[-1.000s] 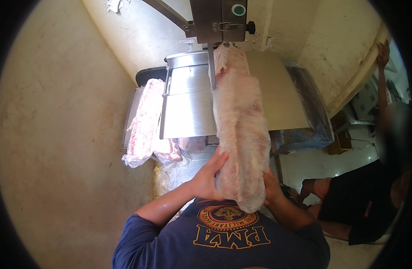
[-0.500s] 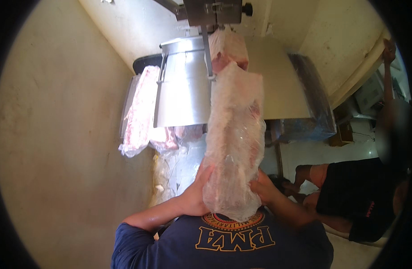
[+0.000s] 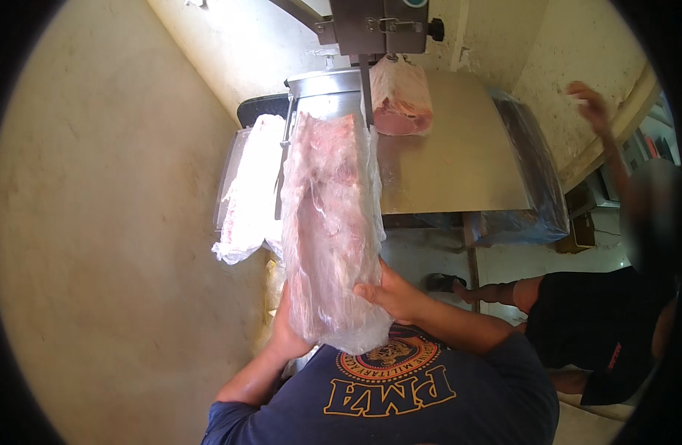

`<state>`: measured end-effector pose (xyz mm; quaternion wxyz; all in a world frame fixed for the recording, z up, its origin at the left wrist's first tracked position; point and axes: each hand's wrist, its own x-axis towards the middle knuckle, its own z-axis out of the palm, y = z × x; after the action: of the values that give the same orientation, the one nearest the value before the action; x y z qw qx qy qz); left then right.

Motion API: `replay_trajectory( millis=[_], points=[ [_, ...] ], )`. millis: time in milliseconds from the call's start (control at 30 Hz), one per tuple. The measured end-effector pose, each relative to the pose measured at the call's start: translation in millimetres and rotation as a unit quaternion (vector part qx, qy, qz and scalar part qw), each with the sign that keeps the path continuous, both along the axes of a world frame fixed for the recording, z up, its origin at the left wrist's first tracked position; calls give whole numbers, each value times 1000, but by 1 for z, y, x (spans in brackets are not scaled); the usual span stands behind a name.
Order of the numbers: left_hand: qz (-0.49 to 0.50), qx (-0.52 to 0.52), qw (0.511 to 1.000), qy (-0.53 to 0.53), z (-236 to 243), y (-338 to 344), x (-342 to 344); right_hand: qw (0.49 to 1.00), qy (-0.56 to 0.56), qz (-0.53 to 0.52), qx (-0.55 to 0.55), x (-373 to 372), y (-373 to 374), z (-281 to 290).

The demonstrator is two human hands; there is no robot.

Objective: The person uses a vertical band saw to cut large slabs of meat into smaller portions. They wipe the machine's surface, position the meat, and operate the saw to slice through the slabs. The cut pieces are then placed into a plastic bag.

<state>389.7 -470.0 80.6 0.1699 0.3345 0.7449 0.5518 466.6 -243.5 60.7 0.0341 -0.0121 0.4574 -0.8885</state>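
While left hand (image 3: 287, 326) and right hand (image 3: 394, 297) clasp the long, plastic-wrapped pink meat slab (image 3: 333, 230), it needs holding clear of the upright grey metal bar (image 3: 366, 93).

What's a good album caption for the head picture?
Both hands hold a plastic-wrapped meat slab; another piece rests on the metal table.

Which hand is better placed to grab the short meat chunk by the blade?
Probably the right hand: it's nearer the short meat chunk than the left hand, though both are holding the wrapped slab, so it isn't free.
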Motion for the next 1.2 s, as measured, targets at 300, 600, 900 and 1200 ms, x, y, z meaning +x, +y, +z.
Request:
replay_trajectory(
  millis=[300,600,900,1200],
  points=[
    [77,-18,981,177,-30,8,-62,965,60,-138,214,-37,-8,-15],
    [84,46,980,176,-23,12,-115,882,-65,-191,427,-67,-15,20],
    [97,42,986,127,-22,29,-161,845,-62,-293,443,-101,-20,15],
    [138,45,987,63,-23,33,-166,857,-20,-311,410,-99,-9,-8]
  ],
)
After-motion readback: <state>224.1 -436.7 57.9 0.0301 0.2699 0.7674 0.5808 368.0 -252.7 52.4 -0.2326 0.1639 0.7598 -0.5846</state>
